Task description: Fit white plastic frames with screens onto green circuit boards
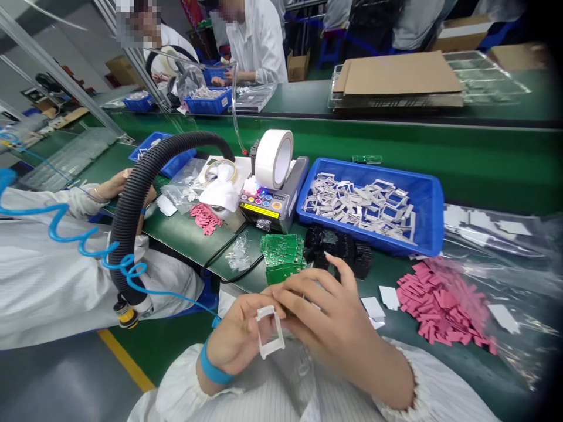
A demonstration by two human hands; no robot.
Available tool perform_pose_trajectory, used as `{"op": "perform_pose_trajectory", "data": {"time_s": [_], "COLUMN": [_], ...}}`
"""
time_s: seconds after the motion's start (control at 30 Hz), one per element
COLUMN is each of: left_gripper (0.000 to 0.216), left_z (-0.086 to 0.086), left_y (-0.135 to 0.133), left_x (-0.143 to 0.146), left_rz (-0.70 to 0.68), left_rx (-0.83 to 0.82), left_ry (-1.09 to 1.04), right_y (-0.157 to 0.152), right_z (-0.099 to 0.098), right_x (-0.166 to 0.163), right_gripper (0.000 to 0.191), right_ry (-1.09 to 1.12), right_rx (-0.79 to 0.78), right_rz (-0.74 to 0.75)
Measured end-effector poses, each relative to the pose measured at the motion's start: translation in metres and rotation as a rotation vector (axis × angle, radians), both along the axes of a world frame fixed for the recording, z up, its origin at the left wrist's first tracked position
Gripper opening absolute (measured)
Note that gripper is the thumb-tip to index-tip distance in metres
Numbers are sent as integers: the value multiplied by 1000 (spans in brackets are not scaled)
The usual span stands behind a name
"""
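White frame (263,335) gripped upright in left hand (235,335), thumb and fingers closed around its side. Right hand (328,313) just beside it, fingers curled toward frame top; whether holding anything, cannot tell. Blue plastic tray (369,167) heaped with many loose frames (360,208), thin and rectangular. Matte pink strips (444,305) piled on crinkled clear bag (505,246), right. Glossy green circuit boards (281,258) stacked ahead of hands, dark ridged pieces (338,249) touching them. Nothing visibly fitted to held frame.

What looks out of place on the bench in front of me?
A single green circuit board lies alone on the far side of the blue plastic tray, apart from the other green circuit boards, so it looks stray.
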State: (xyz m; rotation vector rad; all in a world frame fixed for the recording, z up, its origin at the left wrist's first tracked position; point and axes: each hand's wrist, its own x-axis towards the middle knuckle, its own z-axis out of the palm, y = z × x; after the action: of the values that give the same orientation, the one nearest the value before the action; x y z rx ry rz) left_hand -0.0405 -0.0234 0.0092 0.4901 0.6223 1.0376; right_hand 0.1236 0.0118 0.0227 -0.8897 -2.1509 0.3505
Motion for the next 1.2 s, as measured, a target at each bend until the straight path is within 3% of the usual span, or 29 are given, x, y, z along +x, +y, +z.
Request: {"op": "perform_pose_trajectory", "data": {"time_s": [0.23, 0.33, 0.47, 0.6, 0.77, 0.87, 1.2], "left_gripper": [38, 39, 41, 44, 37, 36, 37], "left_z": [-8, -7, -4, 1, 10, 14, 6], "left_y": [-1, 0, -2, -6, -4, 0, -4], "left_x": [4, 7, 4, -1, -6, -8, -13], "left_rz": [-186, -226, -214, -121, -113, -128, -117], "left_rx": [75, 131, 77, 10, 170, 296, 446], "left_ry": [-364, -426, -312, -145, 83, 179, 267], "right_y": [-2, -7, -7, -2, 1, 1, -1], "right_z": [0, -7, -9, 4, 21, 24, 22], "right_x": [7, 3, 2, 8, 11, 9, 10], "right_gripper": [34, 36, 33, 31, 5, 7, 9], "right_ry": [629, 777, 745, 580, 313, 175, 95], "right_rx": [-683, -830, -750, -621, -325, -189, -168], "right_rz": [399, 453, 441, 341, 124, 50, 21]}}
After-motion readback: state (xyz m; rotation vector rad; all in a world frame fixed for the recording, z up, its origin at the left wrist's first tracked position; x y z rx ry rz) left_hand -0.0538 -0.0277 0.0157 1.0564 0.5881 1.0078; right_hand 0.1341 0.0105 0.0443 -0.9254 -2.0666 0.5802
